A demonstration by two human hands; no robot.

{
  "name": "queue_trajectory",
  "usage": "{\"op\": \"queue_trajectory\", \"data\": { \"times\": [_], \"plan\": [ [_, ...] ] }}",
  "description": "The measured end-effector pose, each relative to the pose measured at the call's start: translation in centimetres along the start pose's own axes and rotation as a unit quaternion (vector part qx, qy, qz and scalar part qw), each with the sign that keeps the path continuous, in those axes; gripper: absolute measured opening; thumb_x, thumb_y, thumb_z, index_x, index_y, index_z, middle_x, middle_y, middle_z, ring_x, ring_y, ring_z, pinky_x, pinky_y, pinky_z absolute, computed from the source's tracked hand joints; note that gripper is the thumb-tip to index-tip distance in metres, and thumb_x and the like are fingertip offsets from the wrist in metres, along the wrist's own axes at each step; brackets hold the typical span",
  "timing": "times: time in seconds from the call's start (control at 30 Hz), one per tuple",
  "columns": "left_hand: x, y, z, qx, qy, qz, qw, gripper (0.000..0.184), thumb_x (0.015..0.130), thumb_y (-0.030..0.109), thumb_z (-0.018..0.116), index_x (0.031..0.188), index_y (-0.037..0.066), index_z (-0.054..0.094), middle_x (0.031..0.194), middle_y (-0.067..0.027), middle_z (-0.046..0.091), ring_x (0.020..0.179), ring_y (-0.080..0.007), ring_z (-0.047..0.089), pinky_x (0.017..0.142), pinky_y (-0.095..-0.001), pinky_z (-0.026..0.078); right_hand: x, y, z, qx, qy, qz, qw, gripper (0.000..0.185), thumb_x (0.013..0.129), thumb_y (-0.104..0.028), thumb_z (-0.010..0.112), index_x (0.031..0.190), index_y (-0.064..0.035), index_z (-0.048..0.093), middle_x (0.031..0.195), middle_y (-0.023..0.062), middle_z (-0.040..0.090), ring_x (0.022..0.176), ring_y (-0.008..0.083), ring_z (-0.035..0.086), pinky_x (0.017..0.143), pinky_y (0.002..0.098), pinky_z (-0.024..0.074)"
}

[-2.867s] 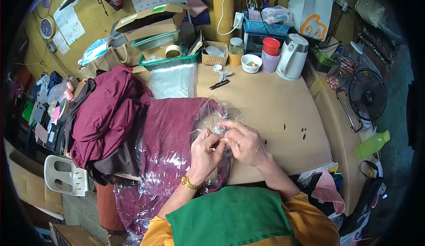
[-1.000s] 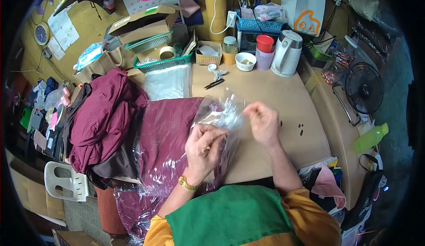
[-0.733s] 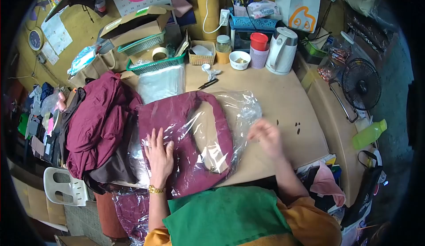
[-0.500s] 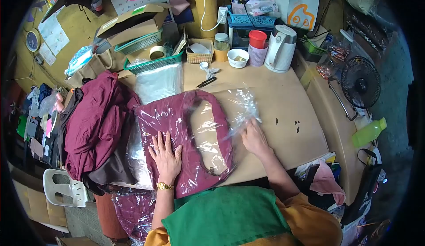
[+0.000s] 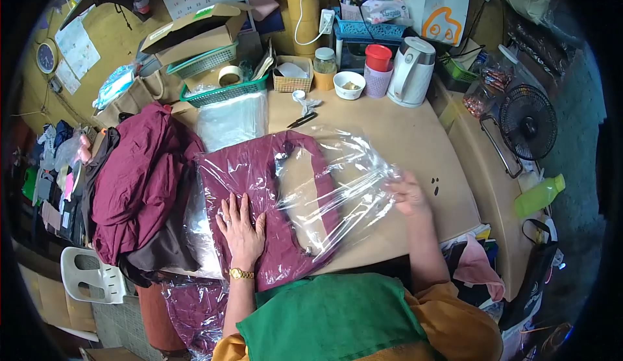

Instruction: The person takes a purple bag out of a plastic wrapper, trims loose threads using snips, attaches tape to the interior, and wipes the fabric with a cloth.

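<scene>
A maroon cloth bag (image 5: 243,176) with a long looped handle lies flat on the table inside a clear plastic bag (image 5: 354,195). My left hand (image 5: 243,232) rests flat on the wrapped cloth bag, fingers spread, a gold watch at the wrist. Off to the right, my right hand (image 5: 407,194) grips the bunched end of the plastic, which is stretched tight in creases from the handle. Left of the wrapped bag is a heap of maroon cloth (image 5: 139,179), with dark cloth under it.
A stack of clear plastic bags (image 5: 232,121) lies behind the wrapped one. Near it are a black pen or cutter (image 5: 302,120) and a tape roll in a green basket (image 5: 224,93). At the back stand a white bowl (image 5: 349,86) and an electric kettle (image 5: 413,72). A fan (image 5: 529,122) is at right.
My right hand has moved to the right, drawing the plastic's end out and pulling it taut. My left hand stays pressed on the cloth bag.
</scene>
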State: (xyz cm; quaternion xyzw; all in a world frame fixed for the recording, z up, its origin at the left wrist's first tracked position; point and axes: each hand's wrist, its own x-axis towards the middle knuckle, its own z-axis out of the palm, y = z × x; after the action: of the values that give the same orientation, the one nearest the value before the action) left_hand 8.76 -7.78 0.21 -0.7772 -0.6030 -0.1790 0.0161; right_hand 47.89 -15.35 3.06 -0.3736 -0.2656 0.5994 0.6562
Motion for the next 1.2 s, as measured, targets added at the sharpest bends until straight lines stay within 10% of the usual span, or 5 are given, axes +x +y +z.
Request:
{"op": "queue_trajectory", "data": {
  "times": [0.23, 0.57, 0.8, 0.97, 1.2],
  "plan": [
    [0.0, -0.1, 0.0, 0.000, 0.000, -0.003, 1.000, 0.064, 0.093, 0.043, 0.054, 0.148, 0.014, 0.036, 0.155, -0.0161, 0.029, 0.145, -0.0378, 0.020, 0.116, -0.0579, 0.013, 1.0, -7.5, -9.0, -0.603, 0.417, -0.206, 0.648, 0.020, 0.085, -0.015, 0.070, 0.091, -0.0028, 0.056, 0.077, 0.0080, 0.061, 0.074, 0.0188, 0.061, 0.065, 0.0323, 0.0478],
    [-0.2, -0.4, -0.1, -0.005, 0.008, -0.006, 1.000, 0.064, 0.093, 0.044, 0.055, 0.147, 0.015, 0.038, 0.154, -0.0156, 0.031, 0.145, -0.0371, 0.021, 0.116, -0.0565, 0.013, 15.6, 0.0, 1.4, -0.556, -0.062, 0.014, 0.829, 0.030, 0.085, -0.030, 0.071, 0.103, -0.0076, 0.063, 0.084, 0.0025, 0.067, 0.069, 0.0153, 0.062, 0.064, 0.0315, 0.0502],
    [0.0, -0.6, 0.0, -0.004, 0.010, -0.007, 1.000, 0.066, 0.092, 0.044, 0.055, 0.147, 0.013, 0.038, 0.154, -0.0164, 0.030, 0.145, -0.0376, 0.021, 0.116, -0.0576, 0.013, 11.6, -7.0, -6.8, -0.252, 0.304, -0.148, 0.907, 0.032, 0.088, -0.023, 0.067, 0.112, -0.0057, 0.056, 0.073, -0.0026, 0.050, 0.058, 0.0072, 0.051, 0.051, 0.0229, 0.0417],
    [0.2, -0.1, 0.0, -0.018, 0.027, -0.013, 0.999, 0.065, 0.092, 0.042, 0.057, 0.147, 0.013, 0.038, 0.154, -0.0182, 0.029, 0.145, -0.0393, 0.019, 0.115, -0.0595, 0.011, 4.6, -2.8, 0.8, -0.381, -0.050, 0.020, 0.923, 0.032, 0.086, -0.013, 0.066, 0.115, -0.0048, 0.053, 0.077, 0.0012, 0.056, 0.059, 0.0085, 0.054, 0.052, 0.0232, 0.0438],
    [-0.2, -0.6, -0.9, -0.036, 0.009, -0.036, 0.999, 0.076, 0.085, 0.048, 0.066, 0.145, 0.009, 0.040, 0.154, -0.0219, 0.029, 0.146, -0.0387, 0.018, 0.114, -0.0629, 0.011, 4.4, -6.8, -11.3, -0.203, 0.287, -0.196, 0.915, 0.037, 0.094, -0.030, 0.064, 0.120, -0.0063, 0.053, 0.089, 0.0050, 0.063, 0.072, 0.0118, 0.061, 0.060, 0.0254, 0.0489]
  ]
}}
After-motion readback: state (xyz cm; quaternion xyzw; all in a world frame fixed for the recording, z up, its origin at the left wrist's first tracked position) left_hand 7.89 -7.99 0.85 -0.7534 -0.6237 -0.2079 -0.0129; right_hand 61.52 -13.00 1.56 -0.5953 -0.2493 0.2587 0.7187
